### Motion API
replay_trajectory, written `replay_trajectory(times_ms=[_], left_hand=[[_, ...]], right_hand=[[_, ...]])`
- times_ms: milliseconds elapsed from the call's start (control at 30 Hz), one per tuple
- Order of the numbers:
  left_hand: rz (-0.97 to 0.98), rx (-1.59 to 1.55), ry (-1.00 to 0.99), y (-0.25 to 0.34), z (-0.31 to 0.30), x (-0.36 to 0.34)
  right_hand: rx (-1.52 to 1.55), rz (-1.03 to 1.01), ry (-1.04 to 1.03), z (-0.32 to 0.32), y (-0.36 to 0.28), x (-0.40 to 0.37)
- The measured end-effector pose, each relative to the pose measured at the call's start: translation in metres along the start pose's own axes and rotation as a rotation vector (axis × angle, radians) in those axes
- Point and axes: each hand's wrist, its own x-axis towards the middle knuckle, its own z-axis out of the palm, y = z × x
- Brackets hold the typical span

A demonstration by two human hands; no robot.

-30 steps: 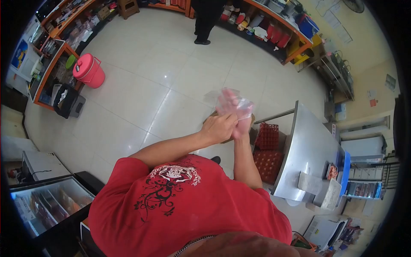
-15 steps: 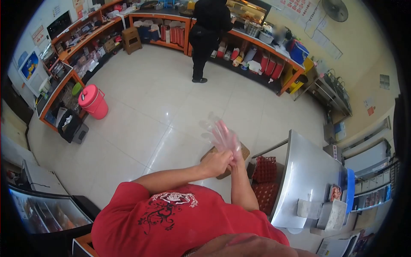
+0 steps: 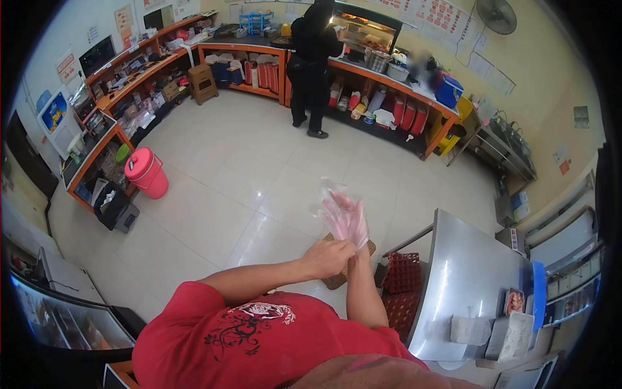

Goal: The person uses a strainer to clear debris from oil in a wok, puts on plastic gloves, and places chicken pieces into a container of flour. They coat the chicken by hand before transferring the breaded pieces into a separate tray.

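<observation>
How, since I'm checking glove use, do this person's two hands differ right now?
The right hand wears a loose, clear plastic glove; the left hand is bare. The right hand is open, fingers extended; the left hand is curled, its grip closed near the glove's cuff. Both are held close together, beyond the red shirt.

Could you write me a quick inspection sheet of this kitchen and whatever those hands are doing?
Surface: metal table, shiny, with containers and a tray of reddish pieces near its edge
Job's things: clear plastic glove, on the right hand
Clutter: bags and packages crowding the left shelves
Hands: left hand grips the glove near the wrist; right hand has fingers spread
Cables: dark cord at far left
Surroundings: person in black at the counter; lidded pink bucket on the floor
</observation>
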Motion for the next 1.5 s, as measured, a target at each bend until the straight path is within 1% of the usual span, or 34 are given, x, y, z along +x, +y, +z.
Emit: replay_trajectory(times_ms=[33,100,167,200,300,367,400,467,500,567,633,700,733,800,867,900,967,1000,1067,1100,1167,1200,1267,1300,1333,1367,1433,1467,1500], left_hand=[[-0.019,0.033,-0.033,0.000,-0.002,0.004],[-0.059,0.094,-0.094,0.003,-0.007,0.011],[-0.005,0.075,-0.130,0.010,-0.004,0.014],[0.015,0.062,-0.152,0.014,-0.003,0.012],[0.060,0.000,-0.024,0.022,-0.005,0.009],[0.030,-0.003,-0.006,0.025,-0.010,0.005],[0.016,-0.003,0.004,0.025,-0.012,0.005],[0.064,-0.061,-0.005,0.028,-0.012,0.008],[0.089,-0.089,-0.005,0.030,-0.011,0.010],[0.085,-0.095,-0.013,0.036,-0.010,0.008],[0.050,-0.131,-0.030,0.035,-0.011,0.009],[-0.018,-0.201,-0.068,0.027,-0.019,0.009],[-0.069,-0.243,-0.035,0.023,-0.015,0.007],[-0.156,-0.317,0.030,0.007,-0.007,0.005],[-0.125,-0.313,0.031,0.020,-0.013,0.008],[-0.109,-0.312,0.030,0.025,-0.014,0.009],[-0.127,-0.298,0.135,0.020,-0.003,0.006],[-0.134,-0.289,0.187,0.013,0.004,0.004],[-0.366,-0.368,0.279,-0.014,0.019,0.004],[-0.481,-0.407,0.323,-0.026,0.026,0.004],[-0.580,-0.564,0.209,-0.020,0.012,0.013],[-0.628,-0.642,0.150,-0.015,0.006,0.017],[-0.346,-0.672,0.142,-0.003,0.010,0.013],[-0.205,-0.682,0.137,0.003,0.012,0.011],[-0.106,-0.606,0.131,0.011,0.008,0.012],[-0.092,-0.574,0.165,0.013,0.013,0.014],[-0.069,-0.512,0.233,0.014,0.027,0.017],[-0.186,-0.548,0.217,0.008,0.036,0.016],[-0.301,-0.583,0.200,-0.002,0.048,0.014]], right_hand=[[0.150,-0.033,0.016,-0.024,0.012,0.014],[0.298,-0.081,-0.054,-0.034,0.014,0.009],[0.292,-0.116,-0.244,-0.010,-0.005,-0.008],[0.244,-0.105,-0.234,-0.001,-0.007,-0.013],[0.073,-0.115,-0.202,0.008,-0.007,-0.016],[-0.087,-0.196,-0.194,-0.002,-0.018,-0.006],[0.298,-0.166,-0.260,-0.006,-0.020,-0.007],[1.066,-0.080,-0.364,0.002,-0.030,-0.016],[0.828,-0.145,-0.320,0.009,-0.032,-0.021],[0.348,-0.264,-0.233,0.044,-0.041,-0.039],[0.061,-0.547,0.058,0.057,-0.048,-0.038],[-0.123,-0.750,0.169,0.050,-0.047,-0.034],[-0.162,-0.813,0.136,0.029,-0.043,-0.030],[-0.222,-0.802,0.072,0.003,-0.046,-0.026],[-0.266,-0.647,0.024,-0.004,-0.052,-0.025],[-0.290,-0.635,-0.008,-0.004,-0.052,-0.022],[-0.339,-0.602,-0.063,0.006,-0.051,-0.027],[-0.359,-0.634,-0.016,0.013,-0.051,-0.028],[-0.398,-0.700,0.078,0.030,-0.052,-0.029],[-0.473,-0.751,0.122,0.035,-0.052,-0.030],[-0.627,-0.847,0.216,0.040,-0.053,-0.031],[-0.651,-0.851,0.240,0.039,-0.053,-0.031],[-0.696,-0.858,0.288,0.034,-0.054,-0.032],[-0.638,-0.848,0.311,0.032,-0.055,-0.033],[-0.577,-0.838,0.332,0.030,-0.056,-0.033],[-0.516,-0.824,0.354,0.028,-0.056,-0.033],[-0.424,-0.805,0.333,0.019,-0.061,-0.034],[-0.380,-0.794,0.323,0.015,-0.062,-0.036],[-0.402,-0.804,0.309,0.013,-0.062,-0.039]])
